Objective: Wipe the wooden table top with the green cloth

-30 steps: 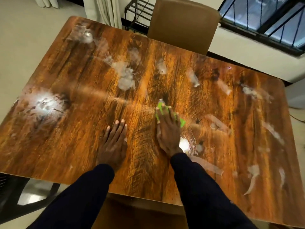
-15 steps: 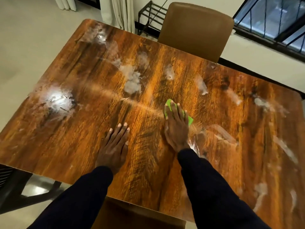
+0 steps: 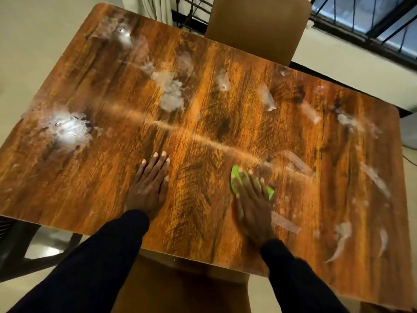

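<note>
"Head view: where does the green cloth (image 3: 235, 175) lie?"

"From my remote station I see it flat on the wooden table top (image 3: 203, 98), near the front edge and right of centre. It is pinned under the right hand (image 3: 250, 199), with green showing only past the fingertips and at the hand's right side."

"State of the hands?"

"The right hand is blurred, but its fingers look extended and press down on the cloth rather than curl round it. The left hand (image 3: 149, 186) rests palm down on bare wood, fingers straight and holding nothing. The two hands are well apart."

"Progress?"

"I judge the wipe to be less than half done. The wood around and between the hands shows no white residue. Residue is visible in a bright patch at the left (image 3: 67, 129), in a cluster at the far centre (image 3: 171, 91), in a patch at the far left corner (image 3: 121, 35) and in streaks down the right side (image 3: 374, 179). Some streaks lie just beside the cloth, so I would take those next. A brown chair (image 3: 257, 26) stands at the far edge."
</note>
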